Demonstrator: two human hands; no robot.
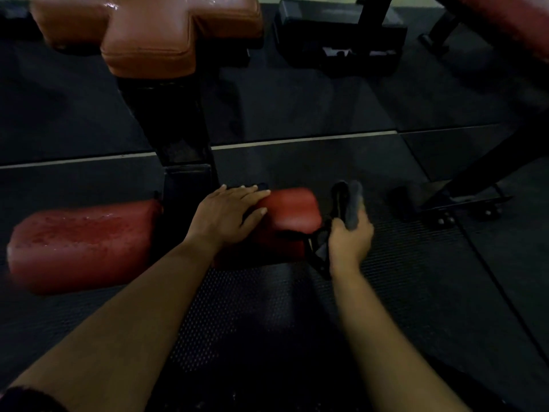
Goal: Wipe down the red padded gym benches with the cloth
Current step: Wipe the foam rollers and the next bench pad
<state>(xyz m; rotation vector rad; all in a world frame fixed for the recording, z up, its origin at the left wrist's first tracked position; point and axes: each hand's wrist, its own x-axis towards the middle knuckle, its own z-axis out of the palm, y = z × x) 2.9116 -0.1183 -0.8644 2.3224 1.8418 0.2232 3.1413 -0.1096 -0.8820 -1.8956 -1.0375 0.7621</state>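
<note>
head-worn view, looking down, close

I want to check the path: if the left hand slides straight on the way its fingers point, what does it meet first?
Likely nothing solid: the left hand lies flat on the red pad, fingers pointing toward its far edge. Beyond that edge only dark floor shows, though depth is unclear.

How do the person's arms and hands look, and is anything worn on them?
Both forearms are bare, with no watch or rings that show. The left hand and right hand wear no gloves. A dark sleeve edge shows at the left arm's lower end.
</note>
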